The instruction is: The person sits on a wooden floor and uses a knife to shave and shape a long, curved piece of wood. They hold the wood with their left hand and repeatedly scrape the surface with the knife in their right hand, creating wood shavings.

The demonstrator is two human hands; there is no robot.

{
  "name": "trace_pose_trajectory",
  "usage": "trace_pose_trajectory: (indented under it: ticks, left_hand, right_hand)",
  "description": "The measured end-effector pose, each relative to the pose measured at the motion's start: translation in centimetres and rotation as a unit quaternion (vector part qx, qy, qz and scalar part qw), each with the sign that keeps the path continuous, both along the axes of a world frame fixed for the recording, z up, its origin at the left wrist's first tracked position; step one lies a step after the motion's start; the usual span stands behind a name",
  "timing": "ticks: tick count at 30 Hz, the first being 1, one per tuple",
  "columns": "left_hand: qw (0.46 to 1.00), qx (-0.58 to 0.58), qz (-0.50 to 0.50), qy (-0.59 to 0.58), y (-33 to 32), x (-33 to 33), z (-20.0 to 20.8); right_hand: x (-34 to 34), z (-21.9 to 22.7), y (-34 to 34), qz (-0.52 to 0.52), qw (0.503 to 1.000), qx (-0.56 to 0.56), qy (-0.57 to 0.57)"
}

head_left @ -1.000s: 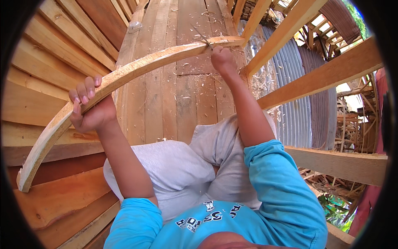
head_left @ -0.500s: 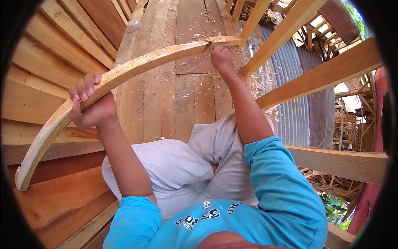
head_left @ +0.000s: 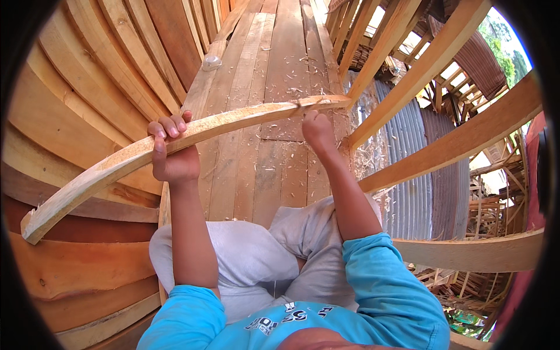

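A long wooden plank (head_left: 233, 121), pale and rough on its top face, lies across in front of me with its left end lifted off to the side. My left hand (head_left: 175, 149) is wrapped round it left of its middle, fingers over the far edge. Near the right end, my right hand (head_left: 318, 125) is closed in a fist just on the near side of the plank. A thin, dark knife (head_left: 301, 105) sticks out of that fist across the plank, its blade smeared by motion. The handle is hidden inside the fingers.
Wood shavings (head_left: 291, 90) litter the board floor (head_left: 245, 169). Stacked or upright boards (head_left: 87, 105) line the left. On the right stand slanted wooden posts (head_left: 420, 76), with corrugated metal sheets (head_left: 414, 169) beyond. A small clear object (head_left: 211, 62) sits at the far left of the floor.
My view has shifted, so the plank and both hands appear lower. The knife's blade, thin and pointing away before, is now blurred against the plank. Both grips stay the same.
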State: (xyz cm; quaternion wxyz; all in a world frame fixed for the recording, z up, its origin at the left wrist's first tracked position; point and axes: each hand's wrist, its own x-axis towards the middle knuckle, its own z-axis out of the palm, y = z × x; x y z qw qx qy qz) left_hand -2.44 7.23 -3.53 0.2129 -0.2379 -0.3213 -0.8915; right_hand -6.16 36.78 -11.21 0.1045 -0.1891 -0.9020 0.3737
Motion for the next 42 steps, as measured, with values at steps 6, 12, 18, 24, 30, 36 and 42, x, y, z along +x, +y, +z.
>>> trace_pose_trajectory:
  ticks: [6, 12, 18, 24, 30, 36, 42]
  left_hand:
    - [0.999, -0.037, -0.027, -0.021, 1.9, 0.0, 0.0]
    - [0.999, -0.015, -0.052, -0.003, 1.9, -0.2, 0.4]
    - [0.998, -0.022, -0.059, 0.009, 0.5, 0.1, 0.2]
    - [0.998, -0.012, -0.061, -0.02, 2.0, -0.2, 0.9]
    - [0.999, -0.026, -0.039, -0.015, 0.2, 0.1, 0.3]
    - [0.998, -0.016, -0.06, -0.016, 2.0, -0.4, 1.3]
    - [0.998, -0.033, -0.043, -0.013, 0.3, 0.3, 0.6]
  right_hand:
    - [-2.5, -4.1, 8.5, -0.065, 0.998, -0.012, -0.019]
    - [-1.9, -3.5, 5.0, -0.049, 0.998, -0.036, 0.0]
    - [-0.6, 1.5, -0.4, 0.001, 0.996, 0.085, -0.039]
    - [-4.0, -7.0, 6.3, -0.189, 0.98, -0.062, 0.021]
    - [-0.5, 1.0, 0.2, 0.033, 0.997, 0.059, -0.043]
    - [-3.6, -6.8, 10.8, -0.17, 0.985, -0.01, -0.022]
    - [-0.8, -0.8, 1.3, 0.004, 0.998, 0.041, -0.047]
